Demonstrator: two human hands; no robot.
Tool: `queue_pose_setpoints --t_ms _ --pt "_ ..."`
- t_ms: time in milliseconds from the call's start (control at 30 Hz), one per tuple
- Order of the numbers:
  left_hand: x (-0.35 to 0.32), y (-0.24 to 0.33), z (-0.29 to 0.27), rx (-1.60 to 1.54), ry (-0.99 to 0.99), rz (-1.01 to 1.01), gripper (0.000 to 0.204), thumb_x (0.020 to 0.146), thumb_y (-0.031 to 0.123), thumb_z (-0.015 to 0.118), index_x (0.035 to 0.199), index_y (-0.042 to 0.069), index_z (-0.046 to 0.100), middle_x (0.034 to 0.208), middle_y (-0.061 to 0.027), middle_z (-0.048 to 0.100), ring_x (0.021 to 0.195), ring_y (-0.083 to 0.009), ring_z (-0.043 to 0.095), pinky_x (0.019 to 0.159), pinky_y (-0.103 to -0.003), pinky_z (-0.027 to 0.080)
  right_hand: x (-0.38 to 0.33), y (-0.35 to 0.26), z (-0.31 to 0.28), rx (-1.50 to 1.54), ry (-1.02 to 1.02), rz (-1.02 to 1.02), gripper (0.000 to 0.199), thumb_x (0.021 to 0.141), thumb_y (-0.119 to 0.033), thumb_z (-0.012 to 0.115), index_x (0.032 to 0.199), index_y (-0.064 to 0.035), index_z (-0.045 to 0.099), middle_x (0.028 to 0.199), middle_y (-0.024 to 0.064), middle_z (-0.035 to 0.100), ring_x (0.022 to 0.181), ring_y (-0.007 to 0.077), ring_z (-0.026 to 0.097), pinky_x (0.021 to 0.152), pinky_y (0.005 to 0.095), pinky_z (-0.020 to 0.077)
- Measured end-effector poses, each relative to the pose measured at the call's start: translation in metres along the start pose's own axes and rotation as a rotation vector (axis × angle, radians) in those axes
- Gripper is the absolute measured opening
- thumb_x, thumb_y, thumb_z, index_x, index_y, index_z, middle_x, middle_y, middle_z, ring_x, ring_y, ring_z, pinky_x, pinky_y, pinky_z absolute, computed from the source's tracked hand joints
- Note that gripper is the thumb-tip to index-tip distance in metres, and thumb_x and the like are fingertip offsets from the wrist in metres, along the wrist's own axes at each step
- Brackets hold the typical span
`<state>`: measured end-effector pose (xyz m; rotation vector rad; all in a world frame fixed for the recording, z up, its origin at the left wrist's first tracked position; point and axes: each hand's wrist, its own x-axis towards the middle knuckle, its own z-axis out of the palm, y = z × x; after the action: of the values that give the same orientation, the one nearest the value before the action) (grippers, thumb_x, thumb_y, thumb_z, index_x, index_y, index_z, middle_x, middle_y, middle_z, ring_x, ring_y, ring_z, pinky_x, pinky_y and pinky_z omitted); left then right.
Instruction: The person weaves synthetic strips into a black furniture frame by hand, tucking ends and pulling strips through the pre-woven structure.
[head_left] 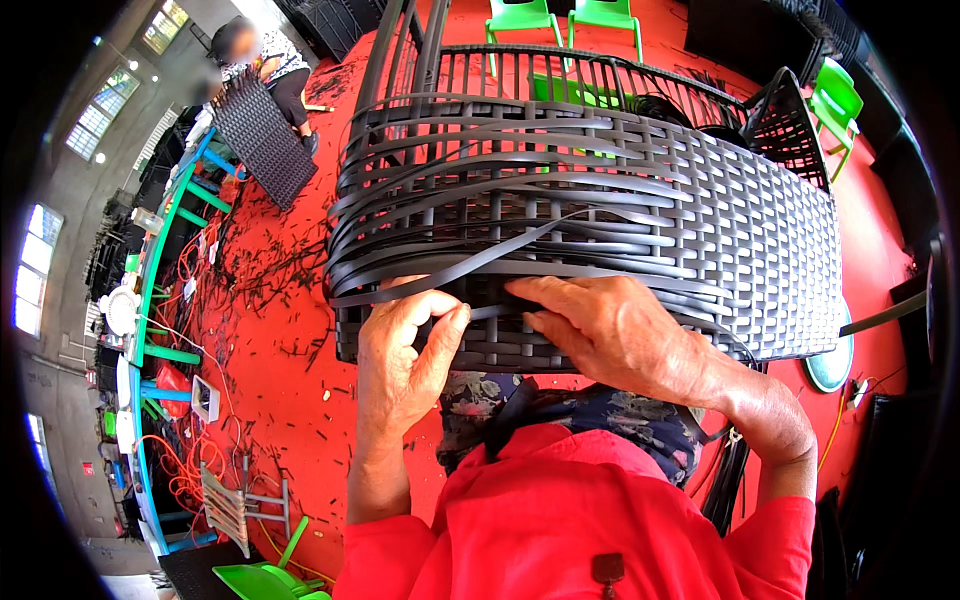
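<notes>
In front of me is a dark grey wicker furniture piece (755, 240), tightly woven on its right part. Toward the left its flat strips (500, 185) run loose in long bowed loops over upright bars. My left hand (405, 345) is at the near left edge, thumb and forefinger pinching a flat wicker strip (490, 312). Close by on the right, my right hand (625, 330) lies over the weave with its forefinger and thumb about the same strip; its other fingers are mostly hidden. One longer strip (480, 258) crosses slantwise above both hands.
Dark offcuts litter the red floor (290, 345) at left. A long table (150, 270) with blue and green legs stands there. Farther back, a person (270, 65) is beside another woven panel (265, 135). Green chairs (835, 100) stand beyond the piece; a round stool (832, 360) is at right.
</notes>
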<state>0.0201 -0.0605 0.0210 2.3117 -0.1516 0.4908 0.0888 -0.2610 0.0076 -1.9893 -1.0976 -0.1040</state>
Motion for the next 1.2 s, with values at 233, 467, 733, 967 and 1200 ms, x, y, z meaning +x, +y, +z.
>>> queue_pose_setpoints --t_ms 233,467,733,967,1200 --pt "-0.001 -0.009 -0.007 0.078 -0.027 0.115 0.012 0.083 0.008 0.061 0.092 0.0 0.063 0.089 -0.0123 0.061 0.083 -0.028 0.058 0.077 -0.036 0.043 0.015 0.0 0.012 0.111 -0.036 0.004 0.015 0.083 -0.017 0.061 0.077 -0.0025 0.059 0.066 0.0177 0.06 0.065 0.0368 0.061 0.056 0.0426 0.0479" --pt "0.006 -0.006 -0.01 0.383 -0.166 0.206 0.027 0.078 -0.001 0.059 0.105 -0.001 0.061 0.123 -0.0188 0.047 0.113 -0.0378 0.045 0.097 -0.043 0.035 0.026 -0.003 0.019 -0.074 -0.083 0.071 0.019 0.079 -0.02 0.058 0.071 -0.0026 0.058 0.061 0.018 0.059 0.059 0.0378 0.06 0.053 0.0451 0.0486" --pt "0.007 -0.025 -0.02 0.227 -0.279 0.15 0.031 0.078 -0.001 0.057 0.109 0.001 0.057 0.129 -0.0199 0.042 0.114 -0.0399 0.042 0.097 -0.046 0.036 0.03 -0.005 0.019 -0.065 -0.081 0.067 0.019 0.083 -0.022 0.059 0.076 -0.0046 0.06 0.061 0.0179 0.06 0.06 0.038 0.061 0.054 0.0455 0.049" --pt "0.01 -0.023 -0.016 0.302 -0.16 0.291 0.02 0.079 0.003 0.06 0.099 0.0 0.06 0.118 -0.0186 0.05 0.107 -0.0386 0.047 0.09 -0.044 0.041 0.028 -0.005 0.026 -0.106 -0.022 0.062 0.016 0.085 -0.024 0.06 0.086 -0.0081 0.058 0.061 0.0167 0.06 0.059 0.0374 0.061 0.053 0.0456 0.0482" --pt "0.012 -0.028 -0.023 0.09 -0.287 0.102 0.014 0.084 0.013 0.06 0.091 0.001 0.062 0.081 -0.0105 0.062 0.081 -0.0277 0.057 0.079 -0.037 0.043 0.026 -0.006 0.021 -0.054 -0.07 0.113 0.015 0.085 -0.024 0.06 0.087 -0.009 0.058 0.061 0.0155 0.06 0.06 0.0364 0.061 0.054 0.0456 0.0478"
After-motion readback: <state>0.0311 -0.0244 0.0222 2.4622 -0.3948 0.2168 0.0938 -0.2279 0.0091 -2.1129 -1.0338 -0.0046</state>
